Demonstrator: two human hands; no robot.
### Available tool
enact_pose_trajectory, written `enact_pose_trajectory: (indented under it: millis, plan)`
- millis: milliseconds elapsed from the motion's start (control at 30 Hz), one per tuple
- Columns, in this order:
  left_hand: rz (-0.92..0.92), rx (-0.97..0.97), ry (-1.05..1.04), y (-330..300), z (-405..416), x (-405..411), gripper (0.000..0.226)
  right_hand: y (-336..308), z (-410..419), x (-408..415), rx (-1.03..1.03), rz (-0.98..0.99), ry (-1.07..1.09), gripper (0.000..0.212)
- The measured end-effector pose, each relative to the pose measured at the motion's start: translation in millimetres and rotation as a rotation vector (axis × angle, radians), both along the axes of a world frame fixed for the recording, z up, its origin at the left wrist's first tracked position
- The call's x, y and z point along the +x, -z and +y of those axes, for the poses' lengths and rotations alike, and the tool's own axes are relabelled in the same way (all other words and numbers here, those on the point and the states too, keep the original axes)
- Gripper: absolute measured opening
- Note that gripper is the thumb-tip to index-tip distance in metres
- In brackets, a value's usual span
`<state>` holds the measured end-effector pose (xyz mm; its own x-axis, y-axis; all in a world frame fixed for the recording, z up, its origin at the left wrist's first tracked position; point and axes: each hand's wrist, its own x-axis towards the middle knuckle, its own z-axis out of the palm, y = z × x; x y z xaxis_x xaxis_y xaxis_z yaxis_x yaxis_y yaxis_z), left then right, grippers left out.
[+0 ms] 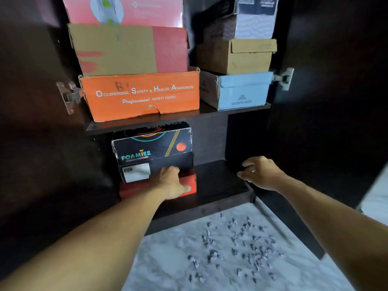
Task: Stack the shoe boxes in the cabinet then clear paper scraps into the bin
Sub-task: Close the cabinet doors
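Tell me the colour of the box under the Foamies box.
Red box, seen in the head view.

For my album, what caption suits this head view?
Left hand on stacked black Foamies box and red box; paper scraps litter the floor.

Dim light here, dark wooden cabinet (315, 59) standing open, metal hinges (283, 78) glinting on both sides, and a pale marbled floor (168, 259) spreading out below.
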<state>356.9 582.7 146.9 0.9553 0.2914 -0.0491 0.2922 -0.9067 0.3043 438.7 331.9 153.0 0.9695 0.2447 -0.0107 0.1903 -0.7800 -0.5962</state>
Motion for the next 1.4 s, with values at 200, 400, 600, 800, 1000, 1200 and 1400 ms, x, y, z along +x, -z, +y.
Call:
enact_pose_trajectory:
  millis: [200,400,600,800,1000,1200,1400]
  plan:
    - [0.075,-0.144,0.150,-0.6,-65.3,-59.2,0.077,6.8,-73.9,-85.7,-0.074,0.060,0.104,0.039]
    - [0.007,-0.104,0.187,-38.4,-91.8,-93.9,0.073,-21.1,-117.6,-119.6,-0.103,0.020,0.176,0.043]
    - [-0.124,-0.133,0.212,-93.5,-131.4,-104.5,0.073,-98.1,-151.6,-125.5,-0.081,-0.150,0.200,0.046]
    - [-0.232,-0.165,0.303,-124.8,-209.0,-86.0,0.073,-189.6,-202.7,-112.7,-0.031,-0.388,0.287,0.038]
    - [-0.454,-0.291,0.403,-168.0,-296.9,-40.8,0.078,-281.5,-243.8,-86.5,0.080,-0.678,0.401,0.030]
    - [-0.679,-0.431,0.449,-231.0,-363.9,-2.1,0.077,-359.0,-251.8,-67.3,0.091,-0.720,0.290,0.062]
    - [-0.718,-0.602,0.384,-245.9,-402.2,33.5,0.072,-368.6,-246.6,-51.8,0.232,-0.718,0.225,0.068]
